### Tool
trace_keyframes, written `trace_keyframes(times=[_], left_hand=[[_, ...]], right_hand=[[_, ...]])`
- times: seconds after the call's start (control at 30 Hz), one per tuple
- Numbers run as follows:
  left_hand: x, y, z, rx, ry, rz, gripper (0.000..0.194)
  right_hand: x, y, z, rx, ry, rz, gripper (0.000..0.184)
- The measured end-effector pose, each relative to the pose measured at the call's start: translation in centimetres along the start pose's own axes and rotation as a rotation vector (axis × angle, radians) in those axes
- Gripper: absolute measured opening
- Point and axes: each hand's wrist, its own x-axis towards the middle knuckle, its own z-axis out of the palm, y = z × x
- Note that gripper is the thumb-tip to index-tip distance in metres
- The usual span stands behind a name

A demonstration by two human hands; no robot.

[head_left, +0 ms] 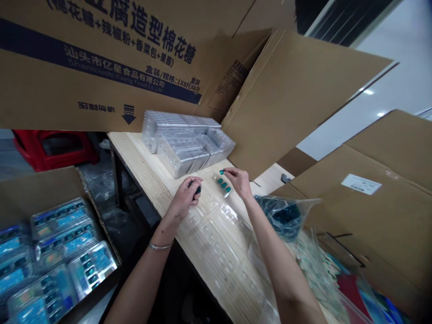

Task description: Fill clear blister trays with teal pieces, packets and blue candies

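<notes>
Along the table edge [135,173], blister trays [216,243]

We get bright, even indoor light, with small glare spots on the white surface [388,67] and plastic trays [184,144]. Shadow dims the floor [131,220] below the tabletop [145,164], and the wide lens bends the cardboard boxes [101,58] near the edges.

one left hand [184,200], one right hand [239,182], two clear tray stacks [185,141]
</notes>
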Motion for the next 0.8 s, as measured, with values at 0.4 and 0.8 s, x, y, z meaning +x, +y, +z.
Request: trace_keyframes(times=[0.4,0.8], left_hand=[[0.2,0.6,-0.7,-0.135,-0.059,0.012,0.024],[0.1,0.7,-0.3,-0.163,-0.056,-0.005,0.025]], right_hand=[[3.3,4.8,2.8,-0.466,-0.155,-0.03,0.024],[3.2,4.7,3.5,-0.64,-0.241,0.012,0.025]])
